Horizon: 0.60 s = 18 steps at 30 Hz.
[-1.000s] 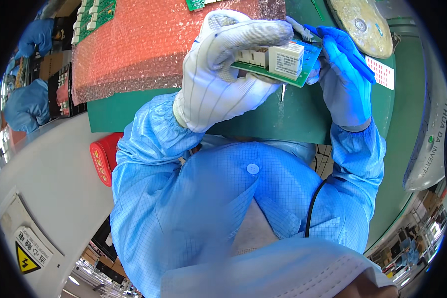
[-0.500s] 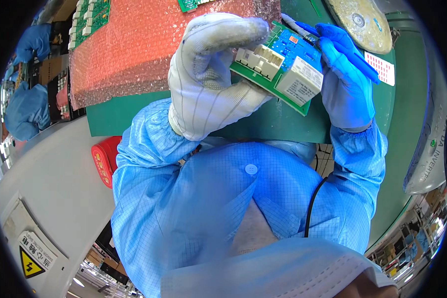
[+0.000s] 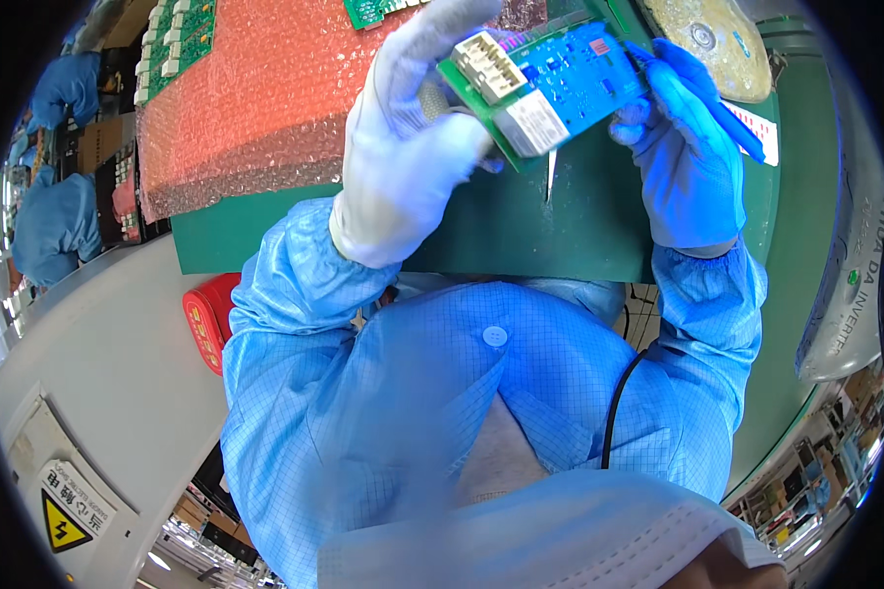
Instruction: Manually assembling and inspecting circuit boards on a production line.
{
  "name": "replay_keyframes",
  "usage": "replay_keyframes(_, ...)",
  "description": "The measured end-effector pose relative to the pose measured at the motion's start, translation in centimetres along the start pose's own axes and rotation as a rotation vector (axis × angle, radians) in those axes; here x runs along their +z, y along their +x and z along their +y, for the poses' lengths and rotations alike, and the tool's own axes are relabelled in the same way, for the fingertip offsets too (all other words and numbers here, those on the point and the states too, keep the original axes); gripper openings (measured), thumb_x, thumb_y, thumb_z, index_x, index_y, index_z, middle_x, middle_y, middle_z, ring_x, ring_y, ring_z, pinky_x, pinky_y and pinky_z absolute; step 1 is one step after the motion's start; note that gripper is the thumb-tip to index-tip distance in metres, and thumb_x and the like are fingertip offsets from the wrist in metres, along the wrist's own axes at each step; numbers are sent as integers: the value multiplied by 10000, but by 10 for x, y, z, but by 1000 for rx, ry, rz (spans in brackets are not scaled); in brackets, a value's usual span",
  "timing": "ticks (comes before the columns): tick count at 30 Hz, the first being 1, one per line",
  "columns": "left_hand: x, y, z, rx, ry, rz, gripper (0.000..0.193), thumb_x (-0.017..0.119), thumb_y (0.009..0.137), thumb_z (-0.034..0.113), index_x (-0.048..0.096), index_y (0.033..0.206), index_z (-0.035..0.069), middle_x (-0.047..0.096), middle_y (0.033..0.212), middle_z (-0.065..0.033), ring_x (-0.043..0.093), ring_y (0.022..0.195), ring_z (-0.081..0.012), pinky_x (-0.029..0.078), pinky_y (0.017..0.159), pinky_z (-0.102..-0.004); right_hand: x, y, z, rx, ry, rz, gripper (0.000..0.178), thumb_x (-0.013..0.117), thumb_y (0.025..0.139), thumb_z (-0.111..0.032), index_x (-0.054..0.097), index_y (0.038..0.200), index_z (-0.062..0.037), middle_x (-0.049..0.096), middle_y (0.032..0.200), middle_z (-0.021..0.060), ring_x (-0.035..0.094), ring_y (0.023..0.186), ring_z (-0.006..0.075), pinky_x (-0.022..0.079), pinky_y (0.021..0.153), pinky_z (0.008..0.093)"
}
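White-gloved left hand (image 3: 398,162) is gripping a green rectangular circuit board (image 3: 580,83) by its left end, tilted above the green tabletop (image 3: 599,231), while gloved right hand (image 3: 692,162) is clasping a slim blue rod-like tool (image 3: 738,131) alongside, apparently positioning the board, next move likely calling for steady edge support.

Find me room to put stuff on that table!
Bare green tabletop lies between the white-gloved left hand and blue-lit gloved right hand, right of a thin silvery tip; another strip runs below the red bubble-wrap sheet. Crowded upper left: green circuit boards; upper right: stained tan oval thing.
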<state>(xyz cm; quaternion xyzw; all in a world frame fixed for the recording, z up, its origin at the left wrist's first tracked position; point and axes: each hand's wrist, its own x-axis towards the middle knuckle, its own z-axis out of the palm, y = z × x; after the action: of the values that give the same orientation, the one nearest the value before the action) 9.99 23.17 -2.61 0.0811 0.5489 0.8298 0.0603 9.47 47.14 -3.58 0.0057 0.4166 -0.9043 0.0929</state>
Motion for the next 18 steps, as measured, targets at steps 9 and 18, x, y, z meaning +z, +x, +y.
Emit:
replay_keyframes(9, 23, 13, 35, -308, 84, 28, 877, 636, 804, -18, 183, 1541, 124, 475, 1386, -191, 660, 847, -208, 541, 693, -291, 13, -3, 8, -307, -401, 163, 326, 564, 976, -111, 548, 1293, -37, 667, 1092, 145, 694, 874, 221, 588, 765, 381)
replay_keyframes(18, 14, 13, 16, -171, 22, 10, 822, 634, 762, -102, 278, 1490, 37, 478, 1372, -155, 573, 1146, -210, 490, 934, -328, -2, -11, -9, -472, -695, 220, 697, 486, 962, -531, 535, 1306, 73, 656, 1139, 227, 683, 973, 311, 570, 775, 392)
